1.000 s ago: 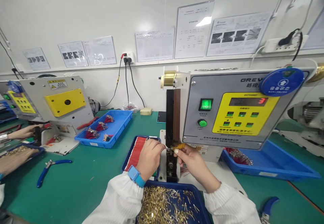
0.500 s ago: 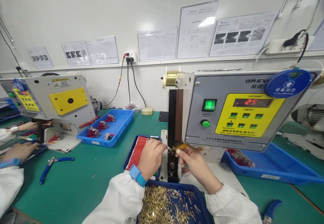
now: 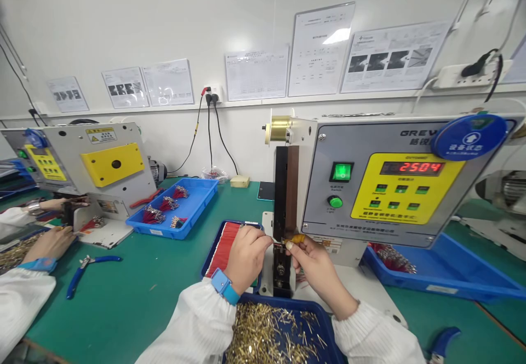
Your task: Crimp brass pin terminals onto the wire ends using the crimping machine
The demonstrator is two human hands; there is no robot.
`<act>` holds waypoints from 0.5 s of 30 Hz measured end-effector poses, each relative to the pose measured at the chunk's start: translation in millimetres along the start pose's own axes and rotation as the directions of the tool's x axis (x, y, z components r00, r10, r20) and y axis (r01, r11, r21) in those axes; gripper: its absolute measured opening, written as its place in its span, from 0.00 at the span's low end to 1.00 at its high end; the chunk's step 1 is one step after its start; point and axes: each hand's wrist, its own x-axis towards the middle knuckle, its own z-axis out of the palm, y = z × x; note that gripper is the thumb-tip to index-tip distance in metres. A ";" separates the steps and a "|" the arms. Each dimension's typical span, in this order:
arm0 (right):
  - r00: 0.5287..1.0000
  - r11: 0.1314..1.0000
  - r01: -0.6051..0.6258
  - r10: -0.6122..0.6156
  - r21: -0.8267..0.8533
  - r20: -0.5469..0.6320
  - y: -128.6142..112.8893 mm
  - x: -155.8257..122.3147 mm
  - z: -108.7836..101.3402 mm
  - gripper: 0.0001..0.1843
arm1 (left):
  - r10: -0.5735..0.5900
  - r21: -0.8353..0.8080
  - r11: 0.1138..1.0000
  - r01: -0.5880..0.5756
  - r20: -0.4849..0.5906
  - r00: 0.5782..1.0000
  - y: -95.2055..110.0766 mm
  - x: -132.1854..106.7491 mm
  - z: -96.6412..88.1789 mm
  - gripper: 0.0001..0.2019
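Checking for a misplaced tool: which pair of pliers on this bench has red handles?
The red-handled pliers lying just left of the far blue tray. The blue-handled pliers on the left and the blue-handled pliers at lower right differ in colour.

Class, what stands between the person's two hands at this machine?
Head view: the machine's dark post, between left hand and right hand, with a thin metal pin across the gap.

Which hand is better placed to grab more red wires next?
The left hand, probably: it sits just above the blue plastic tray of red wires; the right hand pinches a yellow piece.
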 end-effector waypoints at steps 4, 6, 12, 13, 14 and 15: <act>1.000 1.000 -0.018 0.018 0.010 -0.007 -3.0 -0.8 0.7 0.25 | 0.012 0.002 1.000 -0.012 0.002 1.000 0.3 0.2 0.9 0.11; 1.000 1.000 -0.018 0.019 0.014 -0.018 -2.4 -0.6 1.0 0.26 | 0.020 0.000 1.000 -0.020 -0.005 1.000 0.4 0.5 1.0 0.10; 1.000 1.000 -0.011 0.012 0.021 -0.026 1.8 0.8 1.4 0.25 | 0.024 -0.003 1.000 -0.024 -0.007 1.000 0.6 0.8 0.3 0.09; 1.000 1.000 -0.010 0.010 0.025 -0.023 1.6 0.9 1.3 0.25 | 0.024 -0.002 1.000 -0.024 -0.006 1.000 0.6 0.7 0.4 0.09; 1.000 1.000 -0.010 0.011 0.028 -0.019 1.2 0.8 1.2 0.24 | 0.024 -0.002 1.000 -0.024 -0.006 1.000 0.5 0.6 0.5 0.09; 1.000 1.000 -0.013 0.013 0.027 -0.014 0.8 0.8 1.0 0.24 | 0.024 -0.002 1.000 -0.025 -0.006 1.000 0.4 0.4 0.7 0.09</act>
